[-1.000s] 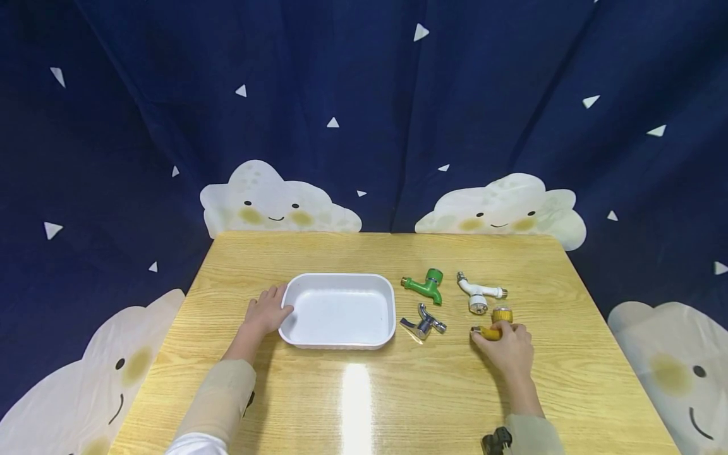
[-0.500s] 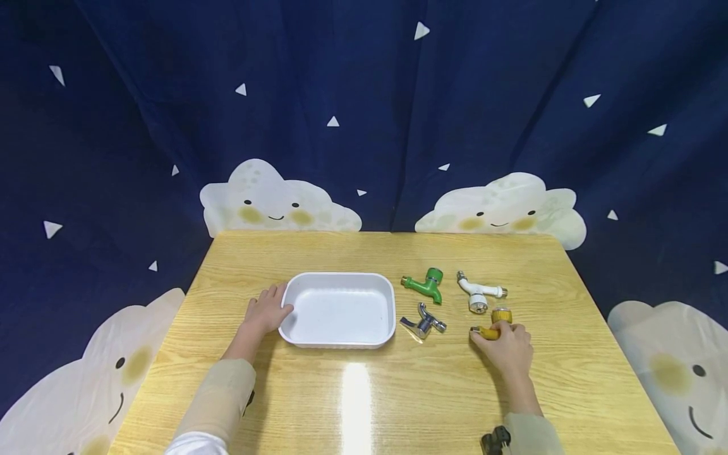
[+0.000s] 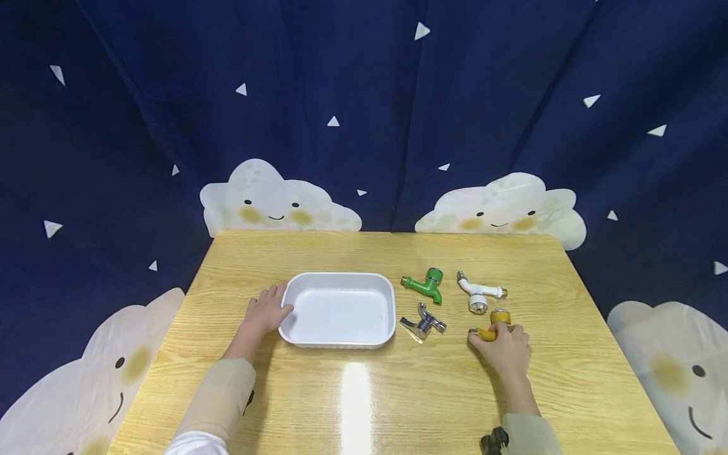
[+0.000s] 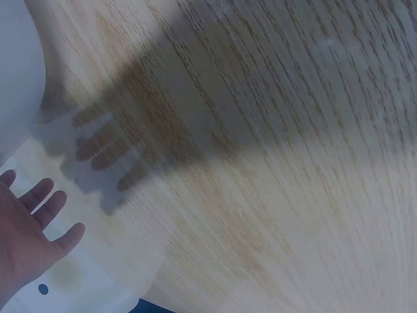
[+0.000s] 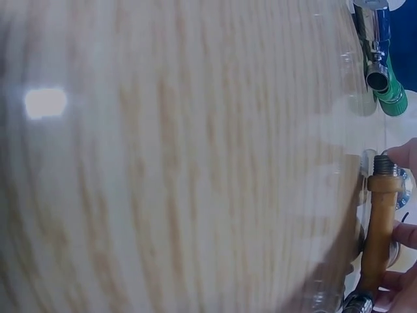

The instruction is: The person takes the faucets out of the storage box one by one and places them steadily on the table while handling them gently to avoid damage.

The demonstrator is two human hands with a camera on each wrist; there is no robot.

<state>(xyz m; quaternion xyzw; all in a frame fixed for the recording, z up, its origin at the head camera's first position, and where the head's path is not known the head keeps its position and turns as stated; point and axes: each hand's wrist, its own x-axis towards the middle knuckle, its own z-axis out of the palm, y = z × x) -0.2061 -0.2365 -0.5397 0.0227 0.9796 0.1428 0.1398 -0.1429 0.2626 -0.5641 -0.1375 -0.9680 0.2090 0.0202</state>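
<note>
My right hand (image 3: 508, 349) grips a yellow faucet (image 3: 485, 334) at the right side of the table, its yellow knob (image 3: 500, 316) showing beyond the fingers. In the right wrist view, the threaded end of the yellow faucet (image 5: 378, 228) points up, and fingertips touch its side. My left hand (image 3: 265, 312) rests at the left end of a white plastic tray (image 3: 338, 345), with the thumb over the rim. The left wrist view shows the fingers of that hand (image 4: 29, 238) straight and spread.
Between tray and right hand lie a green faucet (image 3: 423, 287) and a chrome faucet (image 3: 423, 324). A white faucet (image 3: 479, 292) lies just beyond the yellow one. The wooden table (image 3: 421, 404) ends at a dark blue curtain (image 3: 364, 76) with cloud prints.
My right hand and the yellow faucet have shifted very slightly left and toward me. My left hand, the tray and the other faucets have stayed in place.
</note>
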